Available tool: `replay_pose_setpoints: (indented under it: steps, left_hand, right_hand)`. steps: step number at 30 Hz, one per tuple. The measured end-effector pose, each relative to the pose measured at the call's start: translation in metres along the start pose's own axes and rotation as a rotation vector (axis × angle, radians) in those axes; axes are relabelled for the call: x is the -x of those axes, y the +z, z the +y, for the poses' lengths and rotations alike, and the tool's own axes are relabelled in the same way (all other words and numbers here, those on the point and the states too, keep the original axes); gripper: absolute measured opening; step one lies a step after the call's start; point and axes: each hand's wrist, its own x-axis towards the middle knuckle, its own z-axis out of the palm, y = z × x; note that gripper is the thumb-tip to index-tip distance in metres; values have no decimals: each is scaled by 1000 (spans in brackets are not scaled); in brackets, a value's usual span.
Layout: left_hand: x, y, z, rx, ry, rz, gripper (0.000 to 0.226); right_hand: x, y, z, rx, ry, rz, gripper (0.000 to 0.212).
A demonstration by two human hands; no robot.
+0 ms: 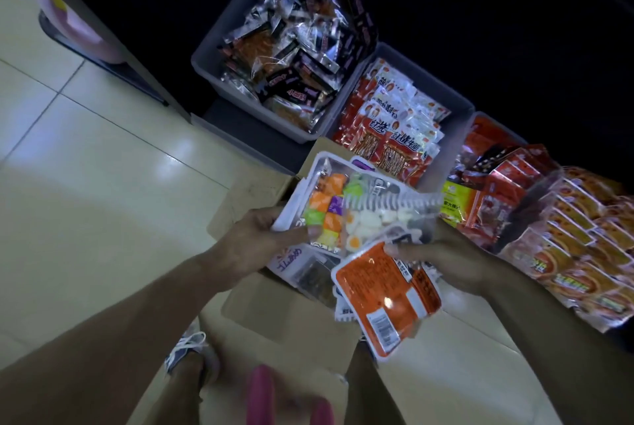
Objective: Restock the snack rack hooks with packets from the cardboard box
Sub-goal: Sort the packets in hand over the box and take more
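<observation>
From the head camera, the left hand (255, 239) grips a fanned stack of clear candy packets (329, 208), thumb curled over the front. The right hand (442, 258) pinches an orange packet (384, 290) by its top edge. Both are held above the open cardboard box (295, 321) on the tiled floor (103, 184). Beyond it, grey bins (206, 57) hold more snack packets.

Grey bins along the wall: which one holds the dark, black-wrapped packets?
The far grey bin, farthest from the cardboard box. Its packets are black and clear; the middle bin beside it holds red-and-white packets.
</observation>
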Motion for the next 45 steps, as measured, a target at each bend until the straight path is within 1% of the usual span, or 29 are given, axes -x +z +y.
replay_pose_setpoints:
  steps: [3,6,8,9,10,12,13,14,15,17,19,22,24,27,28,30,31,32,34,35,38,39,41,42,43,45]
  left_hand:
    - [-3,3,-8,60,-20,55,22]
    - [0,1,-15,81,-13,72,15]
    - [2,1,-17,50,-17,68,15]
    - [3,1,-17,32,-34,65,17]
    - [3,1,-17,26,-68,56,24]
    - [5,1,-16,43,-131,0,52]
    - [5,2,-16,42,-133,-15,62]
    - [6,5,-17,39,-110,-25,65]
    - [6,8,-17,49,-72,-37,62]
    - [5,14,-21,107,0,-63,59]
    - [3,19,-24,166,57,-93,66]
    - [1,18,-29,166,72,-136,63]
    - [-1,16,-34,140,27,-95,62]
    - [-2,15,-37,80,-88,-5,64]
    - [-2,16,-38,73,-105,9,61]
    - [0,18,-39,76,-108,58,49]
    - [1,19,-39,81,-110,96,46]
    - [1,20,-41,88,-110,139,44]
    - [1,19,-49,111,-122,228,42]
    - [2,19,-54,122,-141,260,40]
    - [7,15,-65,137,-208,295,35]
    - [10,12,-68,126,-215,294,34]
    - [12,6,-71,92,-213,284,35]
    - [13,2,-73,75,-205,277,38]
    - [14,-2,-74,57,-204,279,42]
    - [16,-11,-76,37,-208,312,47]
  right_hand:
    - [-14,4,4,-56,25,51,36]
    - [-20,14,9,-81,33,67,29]
    - [-21,21,14,-78,18,73,32]
    - [-22,24,15,-65,13,79,35]
    - [-22,26,14,-47,14,90,35]
    - [-24,30,14,-6,8,91,29]
    - [-25,33,14,5,-4,83,25]
    - [-27,37,14,6,-12,90,23]
    - [-29,41,15,-3,-21,112,22]
    - [-32,49,17,-29,-50,177,31]
    - [-35,55,17,-84,-75,213,43]
    - [-41,60,20,-80,-102,226,51]
    - [-44,66,22,-31,-100,232,57]
    - [-49,77,30,45,-110,228,63]
    - [-51,79,33,83,-111,251,69]
    - [-56,85,38,205,-111,310,89]
    - [-58,87,38,268,-107,329,96]
    - [-59,90,39,321,-100,335,98]
    - [-63,94,37,430,-70,318,97]
    - [-64,95,35,442,-63,286,92]
    - [-63,87,30,246,-52,155,62]
    - [-60,84,24,175,-53,116,57]
    - [-58,79,19,132,-57,96,57]
    - [-61,77,21,112,-43,131,56]
    - [-65,75,26,67,-25,212,54]
    - [-83,69,45,14,44,422,52]
